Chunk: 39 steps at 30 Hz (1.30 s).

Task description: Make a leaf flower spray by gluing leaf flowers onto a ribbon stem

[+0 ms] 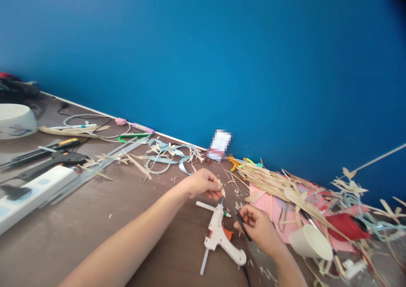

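Note:
My left hand point(204, 184) pinches a small pale strip of dried husk point(221, 189) between thumb and fingertips. In my right hand point(258, 227) is a slim black-handled tool point(243, 225) with a thin metal tip; its exact kind is unclear. That tip points up and left, close to the strip, but whether they touch cannot be made out. Below both hands lies a white hot glue gun point(218, 232) with an orange trigger, a glue stick protruding from its rear. Small pale scraps are scattered around it.
On the right, a heap of husk strips point(279, 185) covers pink sheets point(261, 204), near a tipped white cup point(312, 241). A white power strip point(57, 179), black glue gun point(60, 162) and clear glue sticks point(104, 164) lie left. A blue wall point(190, 58) bounds the table.

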### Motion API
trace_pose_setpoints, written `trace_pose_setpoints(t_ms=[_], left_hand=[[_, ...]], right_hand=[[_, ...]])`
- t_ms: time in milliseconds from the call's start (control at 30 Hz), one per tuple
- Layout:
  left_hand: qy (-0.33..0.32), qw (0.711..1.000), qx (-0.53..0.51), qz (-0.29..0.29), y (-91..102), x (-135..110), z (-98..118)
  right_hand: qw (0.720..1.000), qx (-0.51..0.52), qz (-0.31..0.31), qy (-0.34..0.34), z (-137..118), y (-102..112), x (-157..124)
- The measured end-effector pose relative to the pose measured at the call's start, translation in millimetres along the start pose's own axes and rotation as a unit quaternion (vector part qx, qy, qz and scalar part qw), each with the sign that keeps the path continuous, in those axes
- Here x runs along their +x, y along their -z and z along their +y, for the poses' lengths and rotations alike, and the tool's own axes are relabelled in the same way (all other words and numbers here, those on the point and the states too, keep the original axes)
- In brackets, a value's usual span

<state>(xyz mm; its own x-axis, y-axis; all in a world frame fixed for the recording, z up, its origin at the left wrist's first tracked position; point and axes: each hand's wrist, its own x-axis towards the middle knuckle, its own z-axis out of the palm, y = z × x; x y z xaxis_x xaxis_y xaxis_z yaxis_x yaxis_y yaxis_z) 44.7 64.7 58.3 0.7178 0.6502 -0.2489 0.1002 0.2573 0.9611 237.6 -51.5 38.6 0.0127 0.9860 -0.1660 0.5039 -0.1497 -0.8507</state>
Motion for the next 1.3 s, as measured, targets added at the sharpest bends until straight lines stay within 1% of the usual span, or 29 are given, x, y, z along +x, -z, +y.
trace_pose_setpoints(t_ms=[367, 567, 700, 867, 967, 1100, 1167, 1233, 1300], left_hand=[[-0.002, 1.000, -0.008, -0.013, 0.1, -0.7, 0.5], [-0.001, 0.999, 0.002, -0.034, -2.0, 1.0, -3.7], [-0.001, 0.999, -0.001, -0.034, -2.6, 0.5, -3.7], [0.003, 0.999, -0.013, -0.035, -3.0, -0.5, -3.3], [0.001, 1.000, -0.025, -0.014, -4.1, 1.1, -3.4], [-0.023, 0.995, -0.081, 0.059, -5.9, 4.7, -3.0], [-0.023, 0.990, -0.112, 0.081, -6.3, 6.2, -3.0], [-0.022, 0.987, -0.135, 0.088, -6.4, 7.2, -3.7], [-0.023, 0.985, -0.150, 0.083, -6.6, 7.8, -5.0]], right_hand=[[1.000, 0.015, 0.001, 0.007, 2.0, -0.5, -0.3], [1.000, 0.011, 0.001, 0.004, -0.2, -1.3, 0.0], [1.000, 0.011, -0.001, 0.001, 0.5, -2.1, 0.7], [1.000, 0.018, 0.013, 0.007, 5.4, -2.4, 1.9], [0.999, 0.026, 0.023, 0.015, 8.2, -2.3, 3.3], [0.998, 0.056, 0.034, 0.017, 8.1, -3.2, 5.8], [0.997, 0.071, 0.029, 0.007, 6.5, -4.4, 6.9], [0.996, 0.081, 0.023, 0.001, 4.7, -6.2, 7.7], [0.996, 0.090, 0.021, 0.001, 3.1, -8.1, 7.5]])
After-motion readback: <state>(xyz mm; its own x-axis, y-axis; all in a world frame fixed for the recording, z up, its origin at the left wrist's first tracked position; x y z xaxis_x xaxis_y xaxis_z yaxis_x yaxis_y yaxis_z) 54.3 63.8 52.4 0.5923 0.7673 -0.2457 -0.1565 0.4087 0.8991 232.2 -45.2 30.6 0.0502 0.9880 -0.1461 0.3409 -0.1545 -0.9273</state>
